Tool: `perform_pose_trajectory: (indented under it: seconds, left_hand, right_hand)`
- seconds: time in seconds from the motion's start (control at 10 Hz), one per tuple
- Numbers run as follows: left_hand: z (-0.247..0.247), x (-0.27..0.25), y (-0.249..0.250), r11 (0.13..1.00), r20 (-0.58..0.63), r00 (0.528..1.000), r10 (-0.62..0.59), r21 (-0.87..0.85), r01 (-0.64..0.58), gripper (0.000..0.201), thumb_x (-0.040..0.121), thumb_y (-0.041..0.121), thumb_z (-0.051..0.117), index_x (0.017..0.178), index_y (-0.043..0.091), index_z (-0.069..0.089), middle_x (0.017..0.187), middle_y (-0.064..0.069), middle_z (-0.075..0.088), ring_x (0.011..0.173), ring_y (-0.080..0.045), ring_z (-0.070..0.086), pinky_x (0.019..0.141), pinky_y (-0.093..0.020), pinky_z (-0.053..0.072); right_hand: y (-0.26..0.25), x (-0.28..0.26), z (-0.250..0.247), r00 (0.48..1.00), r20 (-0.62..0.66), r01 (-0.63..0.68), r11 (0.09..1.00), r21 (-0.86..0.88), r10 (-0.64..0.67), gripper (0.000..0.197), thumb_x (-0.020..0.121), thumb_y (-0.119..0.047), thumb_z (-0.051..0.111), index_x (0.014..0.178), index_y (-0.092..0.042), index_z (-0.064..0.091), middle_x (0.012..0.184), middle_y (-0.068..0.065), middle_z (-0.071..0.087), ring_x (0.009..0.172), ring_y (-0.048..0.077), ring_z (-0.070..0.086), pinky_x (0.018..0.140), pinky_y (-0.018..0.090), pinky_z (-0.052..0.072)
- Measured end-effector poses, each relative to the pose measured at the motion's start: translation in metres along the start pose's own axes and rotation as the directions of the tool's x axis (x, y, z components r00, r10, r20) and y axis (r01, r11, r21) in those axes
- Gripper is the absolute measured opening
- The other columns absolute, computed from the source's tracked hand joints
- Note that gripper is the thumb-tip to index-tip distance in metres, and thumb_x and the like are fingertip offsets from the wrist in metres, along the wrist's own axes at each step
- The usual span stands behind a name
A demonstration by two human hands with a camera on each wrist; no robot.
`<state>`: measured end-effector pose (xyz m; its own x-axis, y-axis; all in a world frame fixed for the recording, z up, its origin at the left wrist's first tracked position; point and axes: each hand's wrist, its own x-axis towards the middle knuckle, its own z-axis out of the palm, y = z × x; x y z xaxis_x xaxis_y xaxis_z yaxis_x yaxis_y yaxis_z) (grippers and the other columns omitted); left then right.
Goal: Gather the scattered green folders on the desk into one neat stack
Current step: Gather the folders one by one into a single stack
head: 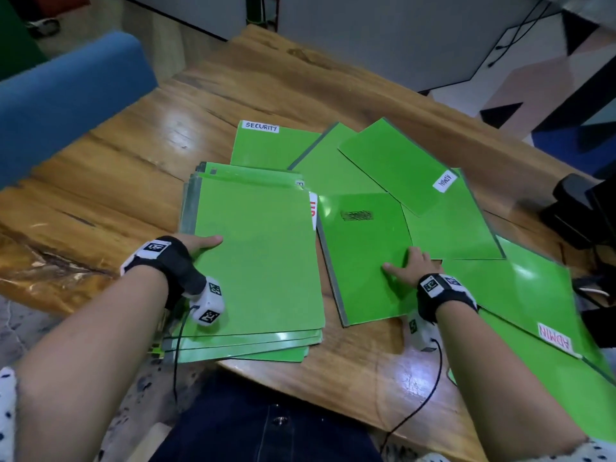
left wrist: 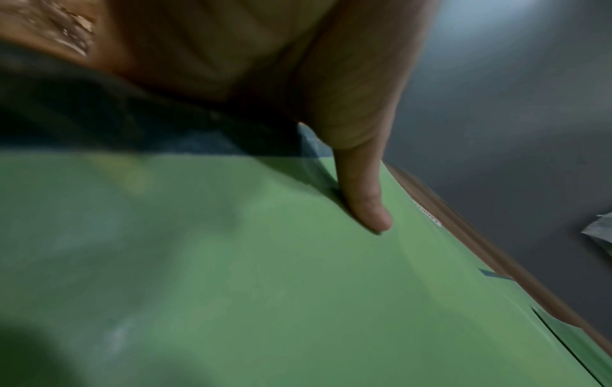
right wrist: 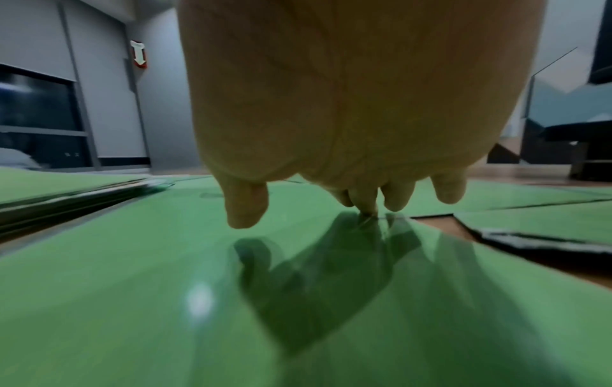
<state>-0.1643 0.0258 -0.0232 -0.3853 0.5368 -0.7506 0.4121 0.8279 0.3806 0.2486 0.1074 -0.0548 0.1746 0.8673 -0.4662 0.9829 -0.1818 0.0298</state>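
On grainy wooden desk [head: 133, 155], glossy green stack [head: 256, 261], left hand [head: 200, 243] gripping

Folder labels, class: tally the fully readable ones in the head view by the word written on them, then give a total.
SECURITY label: 1
ADMIN labels: 2
Total: 3
Two more labels at the right edge of the stack are partly hidden and are not counted.
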Motion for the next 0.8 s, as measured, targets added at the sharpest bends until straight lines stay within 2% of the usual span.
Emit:
perform_pose_trajectory:
  seconds: [0.1, 0.2, 0.3, 0.4, 0.5, 0.6, 0.7, 0.8]
  left_hand:
    - [0.002, -0.001, 0.002, 0.999, -0.009, 1.000, -0.025, -0.044, 0.024, 0.077, 0.083, 0.045, 0.065, 0.135, -0.006, 0.041, 0.139, -0.023, 0.045, 0.126, -0.036, 0.045, 0.107, -0.039, 0.036]
    - [0.001, -0.013, 0.003, 1.000, -0.009, 1.000, 0.010, 0.012, -0.010, 0.064, 0.089, 0.029, 0.062, 0.144, 0.007, 0.035, 0.144, -0.021, 0.038, 0.128, -0.035, 0.043, 0.101, -0.037, 0.038]
    - [-0.002, -0.019, 0.000, 0.987, 0.059, 0.996, 0.063, 0.145, -0.071, 0.064, 0.090, 0.019, 0.059, 0.147, 0.021, 0.030, 0.148, -0.020, 0.032, 0.128, -0.035, 0.042, 0.094, -0.033, 0.039]
    - [-0.002, -0.034, 0.004, 0.976, 0.020, 0.996, 0.090, 0.196, -0.092, 0.060, 0.091, 0.011, 0.057, 0.146, 0.015, 0.034, 0.146, -0.021, 0.035, 0.116, -0.035, 0.050, 0.076, -0.033, 0.043]
    - [-0.005, -0.033, -0.001, 0.920, 0.081, 0.981, 0.175, 0.342, -0.192, 0.075, 0.085, 0.006, 0.060, 0.147, 0.032, 0.028, 0.149, -0.018, 0.030, 0.107, -0.031, 0.051, 0.053, -0.026, 0.038]
    - [-0.005, -0.041, -0.001, 0.913, 0.096, 0.979, 0.180, 0.354, -0.202, 0.071, 0.087, 0.008, 0.059, 0.147, 0.032, 0.029, 0.148, -0.019, 0.032, 0.093, -0.025, 0.043, 0.057, -0.030, 0.038]
    - [-0.008, -0.048, -0.005, 0.865, 0.135, 0.964, 0.231, 0.426, -0.267, 0.093, 0.077, 0.000, 0.064, 0.147, 0.042, 0.020, 0.150, -0.018, 0.027, 0.097, -0.028, 0.050, 0.060, -0.029, 0.043]
    - [-0.009, -0.049, -0.008, 0.849, 0.151, 0.955, 0.256, 0.438, -0.297, 0.095, 0.075, -0.001, 0.065, 0.147, 0.042, 0.020, 0.150, -0.018, 0.028, 0.097, -0.028, 0.051, 0.060, -0.029, 0.044]
  right_hand:
    - [-0.008, -0.011, 0.011, 0.996, -0.013, 0.087, 0.996, 0.014, -0.087, 0.094, 0.081, -0.070, 0.049, 0.150, -0.015, 0.017, 0.157, 0.006, 0.022, 0.143, 0.026, 0.024, 0.112, 0.059, 0.022]
    - [-0.025, -0.038, 0.025, 0.979, 0.033, 0.201, 0.980, 0.007, -0.201, 0.100, 0.079, -0.077, 0.043, 0.152, -0.016, 0.011, 0.159, 0.003, 0.015, 0.145, 0.024, 0.020, 0.113, 0.059, 0.016]
    - [-0.038, -0.065, 0.038, 0.957, 0.039, 0.290, 0.955, -0.059, -0.288, 0.100, 0.079, -0.079, 0.038, 0.153, -0.018, 0.009, 0.160, 0.003, 0.010, 0.145, 0.025, 0.020, 0.113, 0.058, 0.017]
    - [-0.050, -0.094, 0.044, 0.915, 0.017, 0.404, 0.915, 0.014, -0.404, 0.086, 0.085, -0.071, 0.039, 0.151, -0.020, 0.018, 0.152, 0.004, 0.034, 0.135, 0.025, 0.039, 0.111, 0.055, 0.026]
    - [-0.038, -0.086, 0.030, 0.971, -0.085, 0.240, 0.923, 0.300, -0.224, 0.067, 0.088, -0.055, 0.053, 0.142, -0.020, 0.036, 0.133, 0.005, 0.055, 0.117, 0.023, 0.055, 0.101, 0.050, 0.043]
    - [-0.010, -0.071, 0.011, 0.967, -0.192, -0.096, 0.936, 0.338, 0.168, 0.064, 0.083, -0.042, 0.064, 0.135, -0.014, 0.041, 0.133, 0.012, 0.050, 0.120, 0.028, 0.049, 0.101, 0.049, 0.041]
    - [0.054, -0.039, 0.019, 0.818, 0.035, -0.537, 0.740, 0.405, 0.574, 0.106, 0.048, -0.061, 0.079, 0.132, -0.008, 0.040, 0.130, 0.020, 0.049, 0.116, 0.039, 0.048, 0.096, 0.055, 0.043]
    - [0.130, 0.038, 0.084, 0.794, 0.210, -0.602, 0.692, 0.398, 0.570, 0.145, 0.000, -0.077, 0.067, 0.128, -0.013, 0.048, 0.114, 0.014, 0.063, 0.100, 0.038, 0.060, 0.087, 0.054, 0.048]
